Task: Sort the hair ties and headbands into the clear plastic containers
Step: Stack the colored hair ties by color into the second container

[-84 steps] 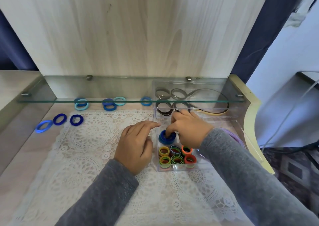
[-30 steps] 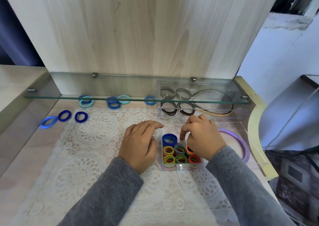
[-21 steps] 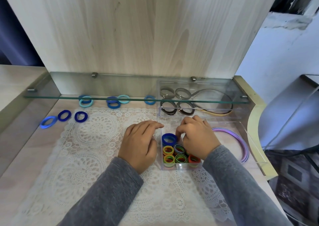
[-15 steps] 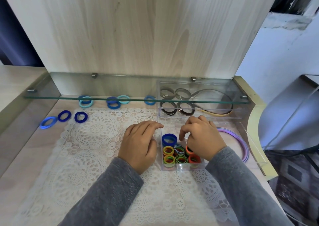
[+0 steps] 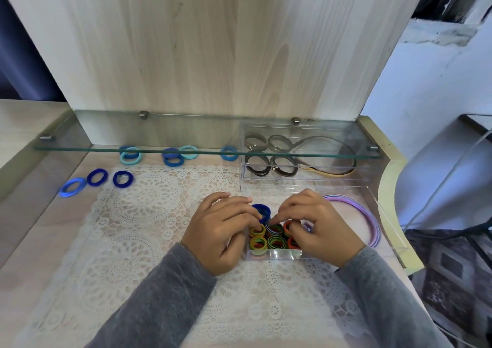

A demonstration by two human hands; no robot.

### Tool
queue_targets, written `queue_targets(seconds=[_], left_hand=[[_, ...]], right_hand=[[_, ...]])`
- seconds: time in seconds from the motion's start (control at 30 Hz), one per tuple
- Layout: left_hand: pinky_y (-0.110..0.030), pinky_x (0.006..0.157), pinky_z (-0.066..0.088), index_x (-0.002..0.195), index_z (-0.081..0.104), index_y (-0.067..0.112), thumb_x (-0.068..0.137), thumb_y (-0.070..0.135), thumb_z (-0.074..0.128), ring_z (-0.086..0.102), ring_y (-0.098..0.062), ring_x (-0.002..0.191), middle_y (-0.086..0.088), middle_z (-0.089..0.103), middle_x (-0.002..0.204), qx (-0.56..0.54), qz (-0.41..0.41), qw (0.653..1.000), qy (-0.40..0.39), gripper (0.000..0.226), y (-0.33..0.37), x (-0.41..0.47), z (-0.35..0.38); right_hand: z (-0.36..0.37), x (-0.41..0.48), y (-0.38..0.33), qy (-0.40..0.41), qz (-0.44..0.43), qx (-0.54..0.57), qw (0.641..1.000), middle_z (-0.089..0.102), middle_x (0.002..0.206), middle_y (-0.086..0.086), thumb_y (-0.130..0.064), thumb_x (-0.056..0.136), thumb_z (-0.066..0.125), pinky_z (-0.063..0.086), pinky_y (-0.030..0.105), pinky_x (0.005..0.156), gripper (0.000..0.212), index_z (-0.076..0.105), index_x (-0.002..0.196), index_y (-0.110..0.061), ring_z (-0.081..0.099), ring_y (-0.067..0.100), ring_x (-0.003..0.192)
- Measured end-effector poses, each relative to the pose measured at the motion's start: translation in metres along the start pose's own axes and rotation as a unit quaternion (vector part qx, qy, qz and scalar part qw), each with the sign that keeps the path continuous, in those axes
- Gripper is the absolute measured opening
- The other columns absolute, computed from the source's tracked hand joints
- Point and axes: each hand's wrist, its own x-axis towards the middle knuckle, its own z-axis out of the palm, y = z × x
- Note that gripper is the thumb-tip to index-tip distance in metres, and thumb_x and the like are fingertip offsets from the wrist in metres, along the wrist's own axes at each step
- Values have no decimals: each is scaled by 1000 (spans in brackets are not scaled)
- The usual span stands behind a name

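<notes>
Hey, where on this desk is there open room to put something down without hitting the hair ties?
Free: the lace mat left of the left hand, and its near stretch between the sleeves. Crowded: the small clear container under both hands, right hand included; the blue hair ties at far left; the strip under the glass shelf.

A pale wood panel [image 5: 199,44] rises behind the counter [image 5: 32,241], a glass shelf [image 5: 186,132] fixed low across it. A white wall [image 5: 426,87] stands right, with patterned flooring [image 5: 458,273] below.
</notes>
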Motion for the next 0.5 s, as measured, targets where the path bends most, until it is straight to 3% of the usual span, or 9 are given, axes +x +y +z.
queue_targets(seconds=[0.5], left_hand=[[-46,100,38,81,71,20,69,15,41,59,-9,113,14,69,99,-11,-31,998,-61,32,3,1,-3]], right_hand=[[2,-4,3,-9,-24,-21,999,66,84,-19,-20,77,48,46,41,67,32,77,82,-33,51,11,80]])
